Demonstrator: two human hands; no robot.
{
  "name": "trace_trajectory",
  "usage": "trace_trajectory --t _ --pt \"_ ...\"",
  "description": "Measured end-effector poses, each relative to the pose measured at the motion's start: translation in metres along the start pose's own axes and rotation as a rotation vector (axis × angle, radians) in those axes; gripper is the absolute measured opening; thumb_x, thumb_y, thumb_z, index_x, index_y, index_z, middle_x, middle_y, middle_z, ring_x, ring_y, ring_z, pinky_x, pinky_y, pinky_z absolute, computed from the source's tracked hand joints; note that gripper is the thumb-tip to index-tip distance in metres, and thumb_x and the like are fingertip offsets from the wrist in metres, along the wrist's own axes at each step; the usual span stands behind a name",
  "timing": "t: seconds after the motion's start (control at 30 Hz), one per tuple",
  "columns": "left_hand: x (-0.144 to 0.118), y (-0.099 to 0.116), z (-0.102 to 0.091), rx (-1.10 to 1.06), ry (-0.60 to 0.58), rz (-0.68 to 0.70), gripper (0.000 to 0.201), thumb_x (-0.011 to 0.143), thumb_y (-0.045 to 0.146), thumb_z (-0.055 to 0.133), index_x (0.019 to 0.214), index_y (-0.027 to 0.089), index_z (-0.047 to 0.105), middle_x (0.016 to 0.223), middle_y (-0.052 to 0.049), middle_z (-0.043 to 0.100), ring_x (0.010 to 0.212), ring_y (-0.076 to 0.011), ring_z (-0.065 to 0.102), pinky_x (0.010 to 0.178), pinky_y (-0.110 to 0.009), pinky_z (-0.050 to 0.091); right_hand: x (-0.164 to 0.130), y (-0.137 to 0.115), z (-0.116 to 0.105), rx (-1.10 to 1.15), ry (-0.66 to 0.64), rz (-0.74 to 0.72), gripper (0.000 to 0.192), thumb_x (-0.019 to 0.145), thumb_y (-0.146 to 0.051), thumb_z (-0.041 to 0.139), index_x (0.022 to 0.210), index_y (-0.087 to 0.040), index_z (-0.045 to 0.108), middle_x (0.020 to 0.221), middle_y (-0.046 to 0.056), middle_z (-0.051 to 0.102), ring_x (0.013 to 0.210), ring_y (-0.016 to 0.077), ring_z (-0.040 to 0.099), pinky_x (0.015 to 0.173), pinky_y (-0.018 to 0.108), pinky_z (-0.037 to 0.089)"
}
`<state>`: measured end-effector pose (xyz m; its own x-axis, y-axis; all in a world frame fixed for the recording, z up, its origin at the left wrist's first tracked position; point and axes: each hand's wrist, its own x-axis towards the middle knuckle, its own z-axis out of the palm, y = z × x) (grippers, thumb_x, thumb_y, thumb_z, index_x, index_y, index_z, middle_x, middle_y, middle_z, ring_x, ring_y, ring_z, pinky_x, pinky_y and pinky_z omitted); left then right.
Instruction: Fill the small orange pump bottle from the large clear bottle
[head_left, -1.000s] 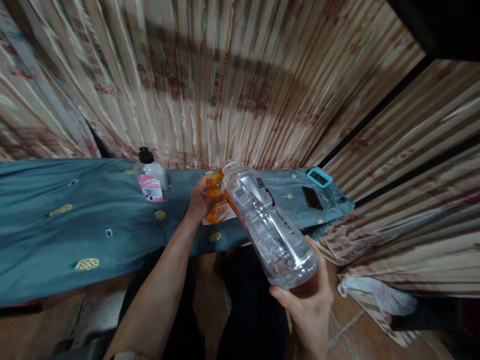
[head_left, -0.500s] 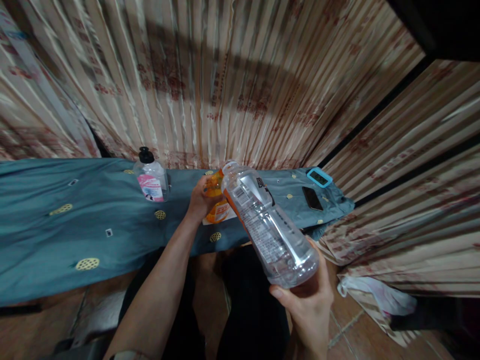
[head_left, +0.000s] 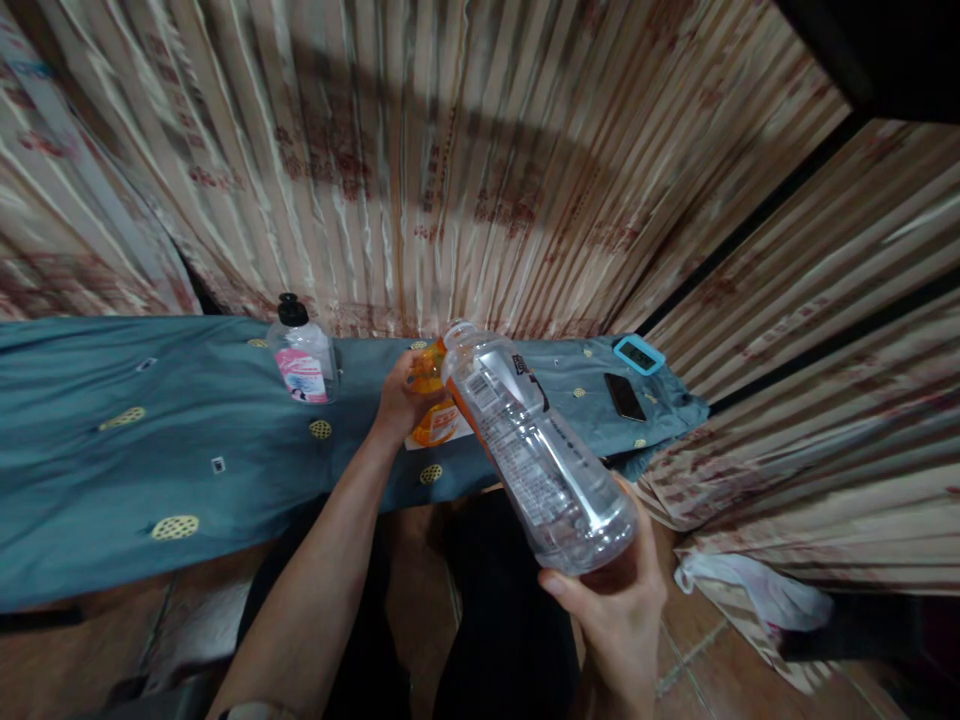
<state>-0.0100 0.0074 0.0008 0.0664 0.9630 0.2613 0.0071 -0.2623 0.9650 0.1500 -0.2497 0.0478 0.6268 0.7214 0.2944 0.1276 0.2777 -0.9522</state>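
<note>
My right hand (head_left: 611, 600) grips the base of a large clear plastic bottle (head_left: 540, 460) with a silver and orange label. The bottle is tilted, its uncapped neck pointing up and away to the left. That neck meets the top of an orange bottle (head_left: 435, 425), which stands on the cloth-covered table. My left hand (head_left: 405, 395) is wrapped round the upper part of the orange bottle. Whether anything flows between the two mouths I cannot tell. Part of the orange bottle is hidden by my fingers and the clear bottle.
A clear pump bottle (head_left: 304, 360) with a black top and pink label stands to the left on the teal cloth (head_left: 247, 420). On the right lie a black phone (head_left: 625, 397) and a blue-framed digital timer (head_left: 639, 354). A pleated curtain (head_left: 480, 170) hangs directly behind.
</note>
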Motion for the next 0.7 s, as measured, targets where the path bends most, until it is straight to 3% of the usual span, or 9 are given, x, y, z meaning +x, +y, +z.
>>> trace_trajectory --t 0.7 --pt "0.0007 -0.0042 0.0017 0.01 0.023 0.036 0.056 0.053 0.035 0.087 0.103 0.021 0.065 0.106 -0.005 0.076 0.103 -0.0267 0.071 0.096 -0.041 0.055 0.0008 -0.0038 0.0027 -0.064 0.0 0.0 0.091 0.053 -0.033 0.103 0.133 -0.018 0.063 0.123 0.013 0.079 0.102 0.0298 0.078 0.08 0.034 0.061"
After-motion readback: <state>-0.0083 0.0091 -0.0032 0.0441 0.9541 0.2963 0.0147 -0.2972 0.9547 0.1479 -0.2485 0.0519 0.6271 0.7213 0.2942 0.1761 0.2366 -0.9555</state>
